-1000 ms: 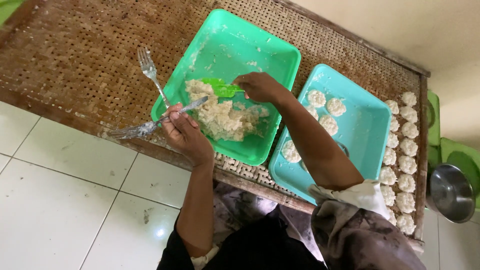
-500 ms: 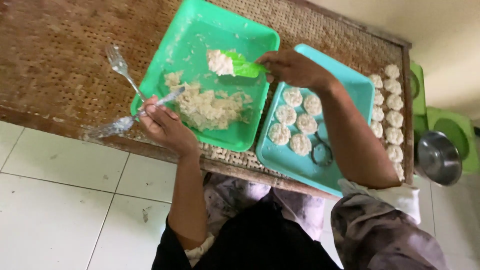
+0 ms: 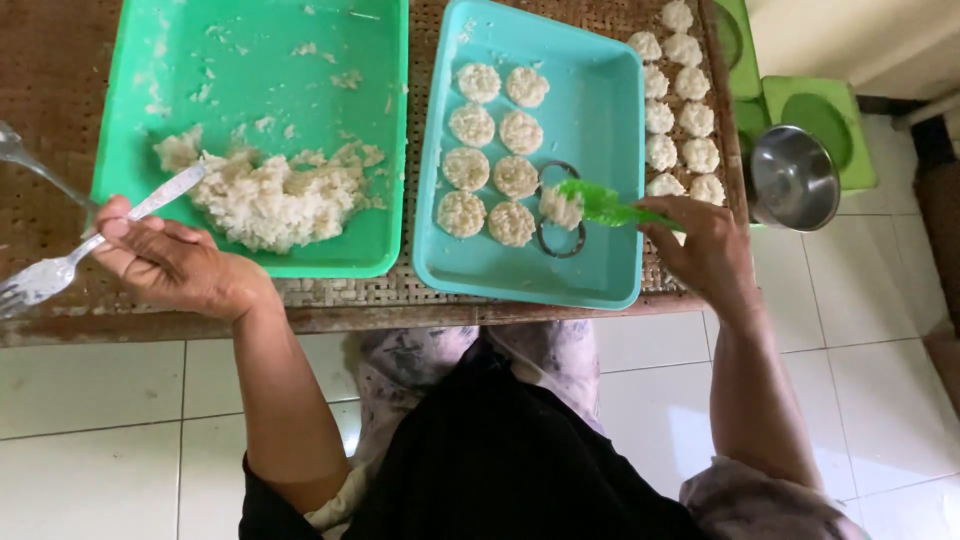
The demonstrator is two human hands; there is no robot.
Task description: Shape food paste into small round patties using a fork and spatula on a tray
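Two utensils gripped—green spoon point(image 3: 605, 208) by right hand point(image 3: 705, 250), fork point(image 3: 60, 270) by left hand point(image 3: 165, 265); rice lump point(image 3: 560, 205) at ring mould's point(image 3: 562, 240) 12 o'clock—judged soft, crumbly.

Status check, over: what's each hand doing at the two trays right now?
Left hand grips a metal fork beside the green tray. Right hand holds a green spoon, putting rice into the ring mould in the blue tray. Nothing obstructing.

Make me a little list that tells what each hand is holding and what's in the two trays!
left hand: grips a metal fork at the green tray's edge
right hand: holds a green spoon with rice over a ring mould
green tray: loose heap of rice
blue tray: seven round rice patties
beside the table: steel bowl
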